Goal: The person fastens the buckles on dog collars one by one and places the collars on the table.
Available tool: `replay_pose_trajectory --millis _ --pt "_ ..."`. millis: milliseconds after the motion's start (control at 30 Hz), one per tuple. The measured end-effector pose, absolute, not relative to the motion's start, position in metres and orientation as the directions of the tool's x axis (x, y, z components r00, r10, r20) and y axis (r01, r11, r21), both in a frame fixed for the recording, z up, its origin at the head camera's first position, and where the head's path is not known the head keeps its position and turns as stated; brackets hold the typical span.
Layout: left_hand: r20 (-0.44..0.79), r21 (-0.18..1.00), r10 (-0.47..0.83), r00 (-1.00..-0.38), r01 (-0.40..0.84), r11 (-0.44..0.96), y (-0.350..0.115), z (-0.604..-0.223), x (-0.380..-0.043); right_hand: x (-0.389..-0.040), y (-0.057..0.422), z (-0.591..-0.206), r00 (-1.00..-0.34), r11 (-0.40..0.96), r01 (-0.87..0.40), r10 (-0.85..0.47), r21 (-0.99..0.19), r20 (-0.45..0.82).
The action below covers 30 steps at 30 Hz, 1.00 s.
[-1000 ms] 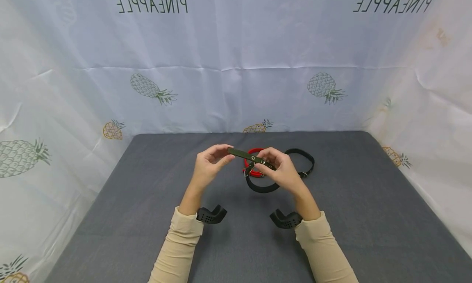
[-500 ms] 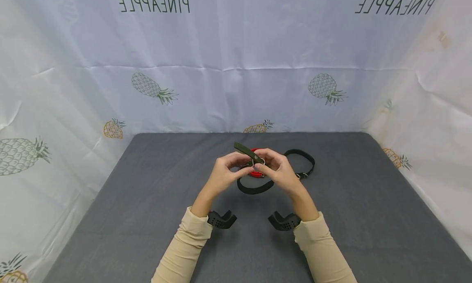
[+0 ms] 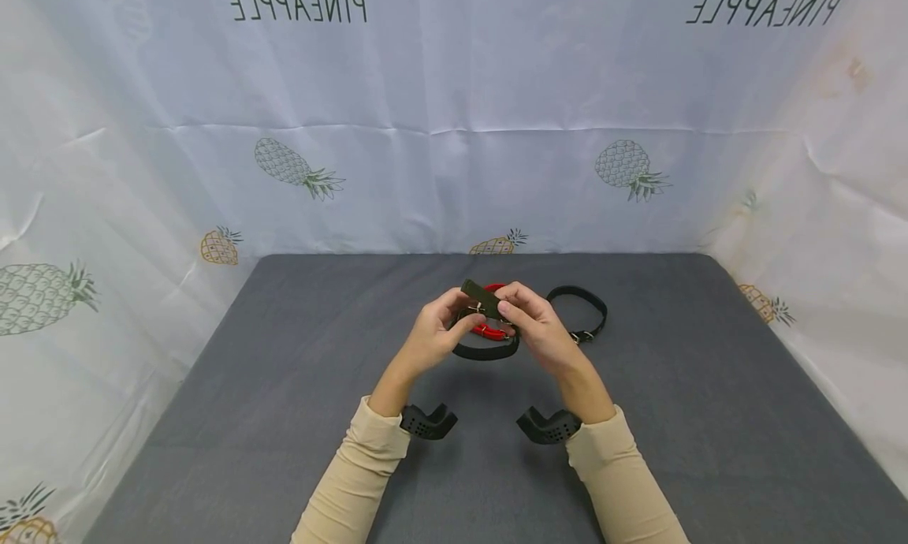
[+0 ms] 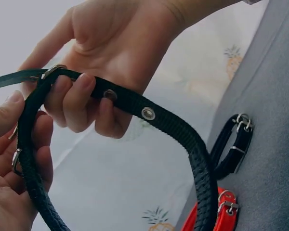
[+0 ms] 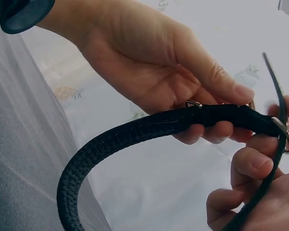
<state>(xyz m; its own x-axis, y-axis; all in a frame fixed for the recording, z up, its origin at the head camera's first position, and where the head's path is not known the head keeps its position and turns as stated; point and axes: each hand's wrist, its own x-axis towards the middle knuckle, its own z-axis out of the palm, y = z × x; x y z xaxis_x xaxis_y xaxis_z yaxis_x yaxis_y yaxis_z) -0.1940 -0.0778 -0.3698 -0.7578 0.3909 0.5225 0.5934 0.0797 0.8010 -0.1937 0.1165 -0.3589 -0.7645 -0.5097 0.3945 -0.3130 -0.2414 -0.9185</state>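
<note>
Both hands hold a dark green-black buckle collar (image 3: 485, 353) in a raised loop above the table. My left hand (image 3: 429, 339) curls its fingers round the punched part of the strap beside the buckle (image 4: 53, 73); metal eyelets (image 4: 148, 113) line this part. My right hand (image 3: 542, 331) pinches the strap on the buckle side, thumb on one face and fingers on the other, near a small metal ring (image 5: 193, 103). The free tail (image 5: 274, 79) of the strap passes through the buckle and sticks out beyond it.
A red collar (image 3: 489, 333) lies on the grey table (image 3: 319, 355) behind the held one, partly hidden by it. To its right is a black buckled collar (image 3: 603, 311). A white pineapple-print curtain (image 3: 440, 181) surrounds the table's back and sides.
My left hand has moved right to meet the right hand. The strap's end, held out straight between the hands before, now runs through the buckle, and the loop has become smaller.
</note>
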Motion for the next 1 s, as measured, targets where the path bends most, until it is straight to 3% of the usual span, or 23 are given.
replay_pose_trajectory --millis 367,667,1000 --pt "0.514 0.8 0.413 -0.752 0.594 0.085 -0.079 -0.3671 -0.1927 -0.1922 0.1157 -0.3576 -0.796 -0.237 -0.301 -0.471 -0.924 0.38" --pt "0.513 0.807 0.399 -0.76 0.585 0.076 -0.0766 -0.3681 -0.1918 -0.1916 0.1117 -0.3578 -0.781 -0.331 -0.307 -0.447 -0.892 0.435" --pt "0.511 0.803 0.403 -0.759 0.588 0.09 -0.0789 -0.3667 -0.1921 -0.1891 0.1122 -0.3559 -0.813 -0.293 -0.254 -0.451 -0.922 0.368"
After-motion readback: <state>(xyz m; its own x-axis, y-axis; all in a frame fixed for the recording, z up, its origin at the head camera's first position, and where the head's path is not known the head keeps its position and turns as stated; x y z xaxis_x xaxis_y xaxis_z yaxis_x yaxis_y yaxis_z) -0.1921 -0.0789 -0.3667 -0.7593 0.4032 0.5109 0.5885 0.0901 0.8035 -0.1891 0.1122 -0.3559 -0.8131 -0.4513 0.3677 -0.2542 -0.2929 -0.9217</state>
